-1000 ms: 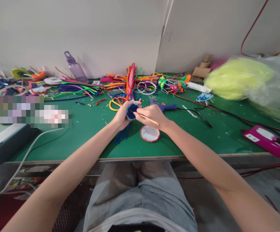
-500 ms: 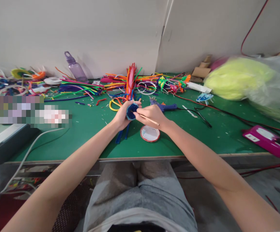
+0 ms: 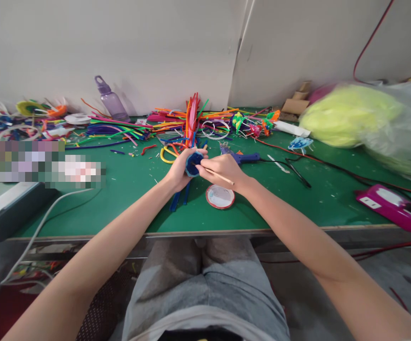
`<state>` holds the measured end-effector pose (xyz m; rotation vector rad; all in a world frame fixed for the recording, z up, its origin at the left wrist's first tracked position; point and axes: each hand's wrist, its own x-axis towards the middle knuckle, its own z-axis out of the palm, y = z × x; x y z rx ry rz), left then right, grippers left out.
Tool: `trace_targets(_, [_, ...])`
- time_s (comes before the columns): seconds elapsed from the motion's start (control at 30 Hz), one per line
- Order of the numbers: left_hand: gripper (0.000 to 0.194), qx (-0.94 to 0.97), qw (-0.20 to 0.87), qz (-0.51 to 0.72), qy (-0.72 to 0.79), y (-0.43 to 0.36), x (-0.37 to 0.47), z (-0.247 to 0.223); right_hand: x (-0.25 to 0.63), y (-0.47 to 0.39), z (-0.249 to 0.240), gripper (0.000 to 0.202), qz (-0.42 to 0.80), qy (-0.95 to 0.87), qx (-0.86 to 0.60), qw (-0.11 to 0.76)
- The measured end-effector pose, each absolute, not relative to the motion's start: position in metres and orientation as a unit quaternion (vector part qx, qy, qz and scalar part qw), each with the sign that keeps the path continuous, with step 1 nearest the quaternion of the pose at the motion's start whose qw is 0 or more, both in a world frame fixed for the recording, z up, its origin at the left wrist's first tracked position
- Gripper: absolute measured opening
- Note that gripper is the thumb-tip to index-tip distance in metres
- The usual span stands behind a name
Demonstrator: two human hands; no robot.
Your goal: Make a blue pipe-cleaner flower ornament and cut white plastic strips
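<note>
My left hand (image 3: pixel 180 171) is closed around a small dark blue, round, cup-like piece (image 3: pixel 192 164) with a lighter blue rim, its hollow side turned toward me. Between the fingers of my right hand (image 3: pixel 227 169) is a thin wooden stick (image 3: pixel 219 177); its far end reaches into the blue piece, and the tip is hidden there. Below my hands lies a round white lid (image 3: pixel 220 196) with a red rim and pale smears. Blue strips (image 3: pixel 175 201) lie under my left hand. Just beyond my right hand rests a blue glue gun (image 3: pixel 248 157).
Many coloured pipe cleaners (image 3: pixel 120 128) are heaped along the wall beside a purple bottle (image 3: pixel 111 102). Small colourful figures (image 3: pixel 253 124) and a blue-white one (image 3: pixel 300 143) stand at back right. Clear bags with yellow stuff (image 3: pixel 347 113), cables and a pink power strip (image 3: pixel 392 203) occupy the right.
</note>
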<state>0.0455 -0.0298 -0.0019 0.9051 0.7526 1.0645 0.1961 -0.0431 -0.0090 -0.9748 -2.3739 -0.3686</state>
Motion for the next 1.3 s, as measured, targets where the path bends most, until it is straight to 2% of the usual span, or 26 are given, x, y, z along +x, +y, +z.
trace_targets(1.3, [0.026, 0.407, 0.7, 0.478, 0.34, -0.0297, 0.0459, -0.0018, 0.1959, -0.0426, -0.0091, 0.047, -0.135, -0.881, -0.36, 0.275])
